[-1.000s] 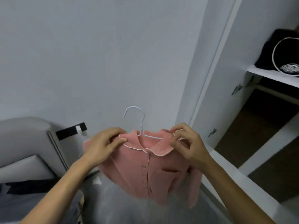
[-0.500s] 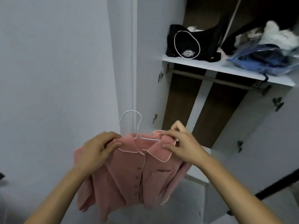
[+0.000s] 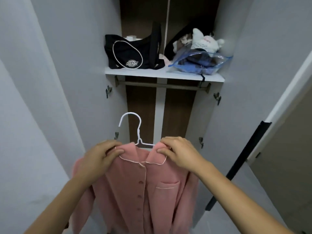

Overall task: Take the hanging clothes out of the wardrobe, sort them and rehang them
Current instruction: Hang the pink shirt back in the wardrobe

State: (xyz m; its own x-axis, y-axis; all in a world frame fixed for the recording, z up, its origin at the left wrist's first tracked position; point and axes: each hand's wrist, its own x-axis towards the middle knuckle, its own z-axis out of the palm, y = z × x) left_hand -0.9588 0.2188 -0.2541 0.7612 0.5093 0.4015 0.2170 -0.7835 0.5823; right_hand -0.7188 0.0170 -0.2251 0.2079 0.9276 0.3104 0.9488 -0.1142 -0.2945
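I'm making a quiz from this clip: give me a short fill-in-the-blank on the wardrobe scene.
1. The shirt on the hanger is ____ in colour.
2. The rail under the shelf carries ____ hangers.
3. The black bag sits on the shelf's ____ side.
Missing words: pink; no; left

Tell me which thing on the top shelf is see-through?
The clear plastic zip bag on the shelf's right side: folded blue clothes show through it. The black Dickies bag on the left is solid, and the white knitted item is solid too.
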